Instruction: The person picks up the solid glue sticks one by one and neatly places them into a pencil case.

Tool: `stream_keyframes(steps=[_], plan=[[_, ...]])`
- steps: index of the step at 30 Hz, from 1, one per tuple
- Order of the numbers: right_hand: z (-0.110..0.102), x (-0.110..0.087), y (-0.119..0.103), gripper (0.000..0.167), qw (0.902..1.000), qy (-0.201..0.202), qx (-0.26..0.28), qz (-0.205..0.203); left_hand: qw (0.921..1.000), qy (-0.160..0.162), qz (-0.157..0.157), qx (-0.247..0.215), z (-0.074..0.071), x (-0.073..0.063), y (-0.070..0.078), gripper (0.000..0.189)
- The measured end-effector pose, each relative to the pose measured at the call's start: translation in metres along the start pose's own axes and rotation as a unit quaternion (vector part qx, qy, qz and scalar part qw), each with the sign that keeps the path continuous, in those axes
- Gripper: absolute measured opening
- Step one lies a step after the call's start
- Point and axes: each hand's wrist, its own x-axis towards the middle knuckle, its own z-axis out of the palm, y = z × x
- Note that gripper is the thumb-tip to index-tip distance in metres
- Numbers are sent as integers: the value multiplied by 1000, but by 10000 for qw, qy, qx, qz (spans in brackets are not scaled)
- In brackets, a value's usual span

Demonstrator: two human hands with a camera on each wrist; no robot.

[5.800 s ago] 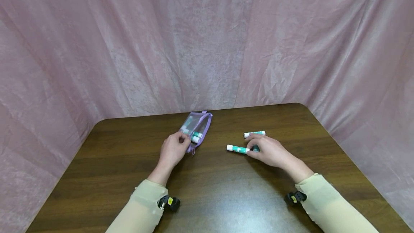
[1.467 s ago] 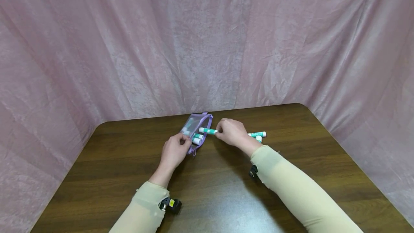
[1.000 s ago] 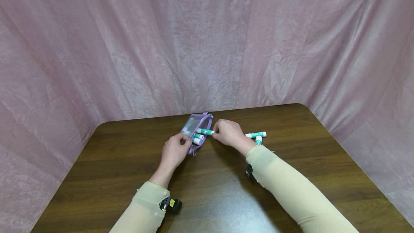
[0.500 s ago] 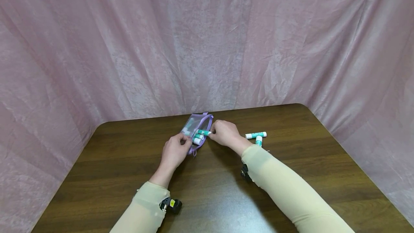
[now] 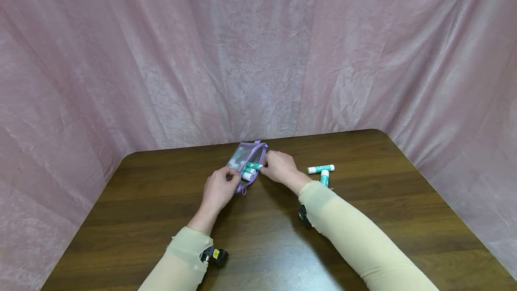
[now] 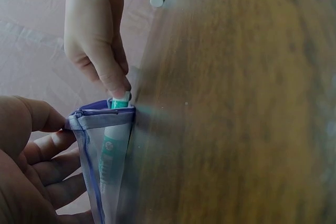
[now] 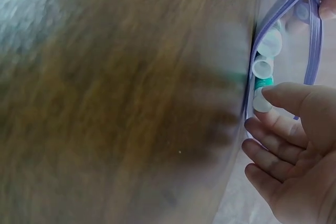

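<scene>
A clear pouch (image 5: 247,148) with a purple zip edge lies near the back of the table, its mouth gaping to the right. My left hand (image 5: 218,187) pinches the near edge of that mouth between thumb and fingers. At the opening, my right hand (image 5: 280,166) pinches the white end of a green-and-white glue stick (image 5: 253,165); most of its length is inside the pouch. Beneath it, two more glue sticks show their ends in the right wrist view, one white end (image 7: 270,42) nearest the zip pull and another (image 7: 262,67) beside the held stick.
Two glue sticks lie on the brown wooden table (image 5: 258,237) to the right, one crosswise (image 5: 321,169) and one pointing towards me (image 5: 325,178), partly hidden by the right forearm. A pink curtain (image 5: 258,57) hangs behind the table's back edge.
My right hand has carried a glue stick from the right of the table to the pouch, then slid it leftwards deeper into the mouth. The left hand keeps its hold on the edge.
</scene>
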Motion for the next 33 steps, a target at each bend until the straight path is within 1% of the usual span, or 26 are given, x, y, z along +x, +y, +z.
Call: stream_keyframes(steps=[14,19,26,33], plan=[[9,9,1,11,9999,108,21,-16,10000,35,57,-5,-1,-1,2,14],[9,9,-2,11,9999,141,55,-35,10000,43,61,6,-1,-1,1,14],[13,10,-3,9,9994,303,74,-180,10000,33,51,12,0,-1,0,13],[15,9,-5,10,9992,326,33,-221,9999,80,114,35,0,-1,0,14]])
